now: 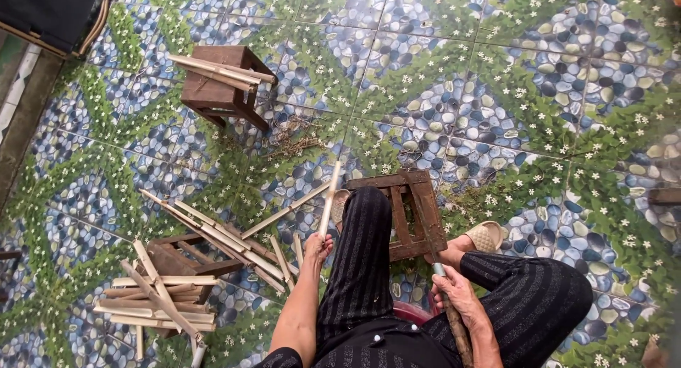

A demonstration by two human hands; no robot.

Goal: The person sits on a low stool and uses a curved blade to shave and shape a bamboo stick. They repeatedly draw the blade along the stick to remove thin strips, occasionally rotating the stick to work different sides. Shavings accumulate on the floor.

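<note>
Bamboo is what your left hand [317, 246] grips: a pale split bamboo stick [328, 201], held closed in your fingers by its lower end. Its long axis runs nearly upright in the view, rising away from your fist and leaning slightly to the right, so the free tip points up and away from you, past the wooden frame [411, 215] that lies just beyond your knee.

Your right hand [454, 291] is closed around the handle of a long knife [441, 290], whose thin blade runs forward from your fist across the frame.

Judging from this, the risk sits between your hands. You hold the stick at one end only, so the far tip can wobble or swing. If the blade meets it off line, it could skid along the smooth surface toward your left fingers or your leg. Split edges may also splinter into your palm.

Loose bamboo pieces [213, 229] lie to the left of your left hand and could roll underfoot.
</note>
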